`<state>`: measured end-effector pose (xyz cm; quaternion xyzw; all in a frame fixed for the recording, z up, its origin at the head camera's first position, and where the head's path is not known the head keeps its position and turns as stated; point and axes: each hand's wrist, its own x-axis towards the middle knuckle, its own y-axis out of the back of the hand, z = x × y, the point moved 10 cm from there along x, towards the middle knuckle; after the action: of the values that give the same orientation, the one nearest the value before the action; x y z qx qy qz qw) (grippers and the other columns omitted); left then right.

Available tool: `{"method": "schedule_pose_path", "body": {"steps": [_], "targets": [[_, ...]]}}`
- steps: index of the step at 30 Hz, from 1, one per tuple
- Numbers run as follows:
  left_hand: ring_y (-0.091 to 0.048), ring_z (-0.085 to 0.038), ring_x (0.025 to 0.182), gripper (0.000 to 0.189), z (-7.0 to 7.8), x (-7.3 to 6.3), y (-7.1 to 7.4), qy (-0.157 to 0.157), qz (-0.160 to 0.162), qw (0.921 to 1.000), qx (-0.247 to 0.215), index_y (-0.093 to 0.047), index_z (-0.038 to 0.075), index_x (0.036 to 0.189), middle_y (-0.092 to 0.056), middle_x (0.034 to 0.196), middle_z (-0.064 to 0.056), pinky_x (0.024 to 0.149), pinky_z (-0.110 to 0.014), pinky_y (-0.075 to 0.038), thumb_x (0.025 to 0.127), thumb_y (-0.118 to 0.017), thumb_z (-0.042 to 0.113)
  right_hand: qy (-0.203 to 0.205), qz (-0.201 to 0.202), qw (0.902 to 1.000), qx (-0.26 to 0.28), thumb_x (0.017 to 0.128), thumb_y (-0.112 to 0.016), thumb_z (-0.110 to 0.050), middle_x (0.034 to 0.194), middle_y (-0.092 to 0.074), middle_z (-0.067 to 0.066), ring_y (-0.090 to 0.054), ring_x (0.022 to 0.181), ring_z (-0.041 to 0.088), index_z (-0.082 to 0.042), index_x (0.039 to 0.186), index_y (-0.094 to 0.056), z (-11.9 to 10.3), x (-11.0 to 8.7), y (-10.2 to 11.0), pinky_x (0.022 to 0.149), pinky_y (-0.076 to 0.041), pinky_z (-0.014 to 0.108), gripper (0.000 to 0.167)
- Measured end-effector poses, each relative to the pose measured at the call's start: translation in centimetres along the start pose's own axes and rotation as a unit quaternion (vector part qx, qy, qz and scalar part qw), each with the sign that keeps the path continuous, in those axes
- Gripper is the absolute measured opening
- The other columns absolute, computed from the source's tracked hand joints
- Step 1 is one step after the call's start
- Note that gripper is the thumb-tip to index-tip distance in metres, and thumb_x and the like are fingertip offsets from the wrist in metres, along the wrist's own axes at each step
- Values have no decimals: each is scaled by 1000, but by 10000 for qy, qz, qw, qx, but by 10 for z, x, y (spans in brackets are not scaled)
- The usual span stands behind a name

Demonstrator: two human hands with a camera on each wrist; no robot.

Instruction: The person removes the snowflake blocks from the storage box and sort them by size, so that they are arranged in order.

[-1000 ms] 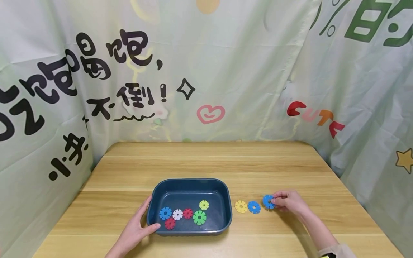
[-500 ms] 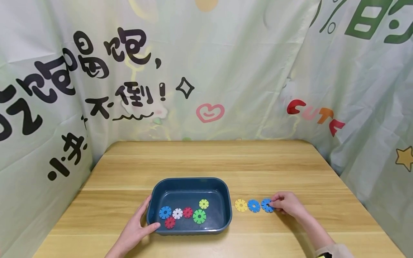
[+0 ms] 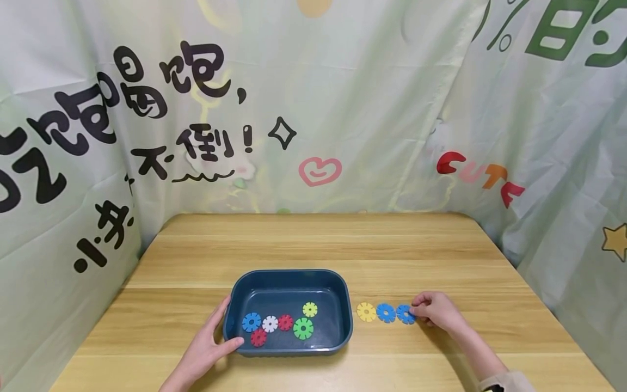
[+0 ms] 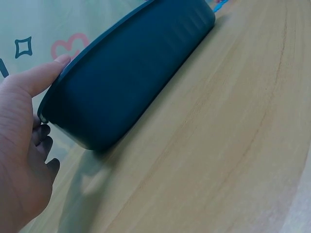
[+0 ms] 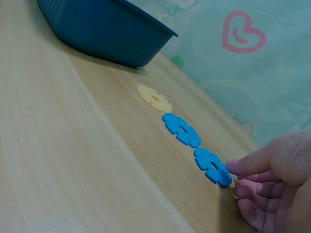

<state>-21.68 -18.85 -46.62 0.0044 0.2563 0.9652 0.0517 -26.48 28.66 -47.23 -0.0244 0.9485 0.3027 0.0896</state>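
Note:
My left hand (image 3: 207, 348) grips the left end of a dark blue plastic tub (image 3: 289, 279), thumb hooked over the rim and fingers along its outside wall. In the right wrist view, my right hand (image 5: 279, 187) pinches the outer edge of a notched blue snowflake disc (image 5: 210, 165), which lies flat on the wood. That disc is the rightmost of a row. To its left come a second blue snowflake disc (image 3: 386, 313) and a yellow one (image 3: 366, 312), closest to the tub. Part of the pinched disc is hidden under the thumb.
Inside the tub lie several more snowflake discs: a blue one (image 3: 252, 322), a white one (image 3: 270, 324), a green one (image 3: 303, 328), a small yellow-green one (image 3: 309, 310) and two red ones (image 3: 286, 322). Printed cloth (image 3: 372, 109) hangs behind the wooden table (image 3: 313, 239).
My right hand has brought the blue disc down and slightly left, into line beside the other blue one. The left hand and the tub have stayed in place.

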Motion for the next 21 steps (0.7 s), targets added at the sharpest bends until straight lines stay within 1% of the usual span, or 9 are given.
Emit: {"method": "schedule_pose_path", "body": {"steps": [3, 6, 11, 13, 17, 19, 21], "targets": [[-17, -47, 134, 89, 0, 0, 0, 31, -13, 10000, 12, -21, 13, 149, -18, 151, -22, 95, -71, -19, 79, -73, 30, -60, -48, 9999, 129, 81, -66, -2, 69, -56, 4, -51, 61, 18, 8, 91, -59, 1, 1, 1, 52, -47, 27, 16], [-17, -48, 134, 89, 0, 1, 0, 66, -23, 10000, 20, -21, 13, 149, -18, 151, -22, 95, -71, -20, 79, -73, 30, -34, -62, 9997, 227, 82, -65, -2, 72, -58, 5, -54, 63, 18, 10, 94, -59, -2, 3, 3, 54, -48, 28, 17], [-17, -48, 133, 89, -1, 0, -1, 111, -28, 9999, 53, -20, 12, 149, -18, 150, -22, 95, -71, -21, 79, -72, 31, 148, -37, 9995, 267, 84, -63, -3, 80, -62, 8, -59, 69, 19, 14, 103, -55, -15, 4, 10, 60, -53, 30, 26], [-17, -48, 133, 89, -2, 0, -1, 100, -19, 9999, 32, -21, 12, 148, -18, 150, -22, 95, -71, -21, 79, -73, 31, 242, -3, 9993, 288, 85, -63, -4, 82, -62, 8, -60, 71, 19, 15, 106, -54, -23, 5, 12, 61, -54, 31, 29], [-17, -47, 133, 89, -1, 1, -1, 23, 10, 10000, -21, -21, 12, 148, -19, 150, -21, 96, -70, -21, 79, -73, 30, 403, 106, 9987, 298, 86, -63, -8, 83, -60, 7, -59, 73, 19, 13, 110, -54, -41, 6, 14, 63, -53, 31, 32], [-18, -47, 133, 88, -1, 1, 0, -10, 19, 10000, -33, -21, 13, 148, -19, 150, -21, 95, -71, -20, 79, -73, 30, 533, 99, 9979, 349, 86, -63, -9, 85, -60, 7, -59, 76, 21, 12, 111, -55, -52, 6, 13, 66, -54, 33, 34], [-18, -47, 133, 88, -1, 1, 0, -33, 26, 10000, -52, -22, 13, 148, -19, 150, -21, 96, -71, -20, 79, -73, 30, 683, -12, 9967, 449, 87, -63, -11, 87, -62, 9, -60, 80, 24, 12, 112, -55, -65, 7, 9, 70, -54, 36, 35]]}}
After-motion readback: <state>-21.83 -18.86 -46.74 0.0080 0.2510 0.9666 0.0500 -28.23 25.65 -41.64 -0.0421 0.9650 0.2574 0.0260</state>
